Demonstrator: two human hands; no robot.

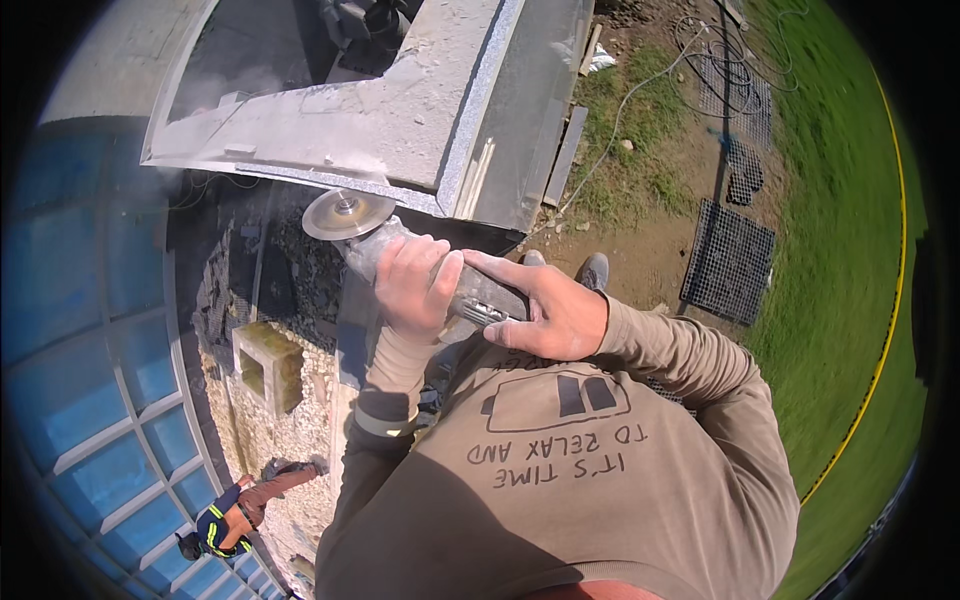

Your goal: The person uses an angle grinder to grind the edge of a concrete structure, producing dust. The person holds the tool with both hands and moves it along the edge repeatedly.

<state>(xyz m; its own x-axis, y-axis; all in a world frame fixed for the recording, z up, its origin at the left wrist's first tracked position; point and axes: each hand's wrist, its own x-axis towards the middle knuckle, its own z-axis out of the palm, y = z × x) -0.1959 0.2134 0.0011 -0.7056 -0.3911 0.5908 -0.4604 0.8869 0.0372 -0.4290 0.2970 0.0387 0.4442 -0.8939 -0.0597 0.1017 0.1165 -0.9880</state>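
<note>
An angle grinder (pixel 487 298), coated in pale dust, is held in both my hands. My left hand (pixel 412 285) wraps round the front of its body, close to the head. Toward its rear end my right hand (pixel 560 308) grips the body, thumb along the near side. The round disc (pixel 325 220) sits at the near edge of a dusty slab (pixel 410 125) with a speckled grey rim. Disc and rim meet or nearly meet; I cannot tell if they touch. Dust hangs over the slab's left part.
A person (pixel 230 515) in a reflective vest is at lower left, beside blue glazed panels (pixel 70 300). A concrete block (pixel 268 365) stands on gravel. Black grid mats (pixel 730 262) and a coiled cable (pixel 715 50) lie right, near grass and a yellow line (pixel 885 345).
</note>
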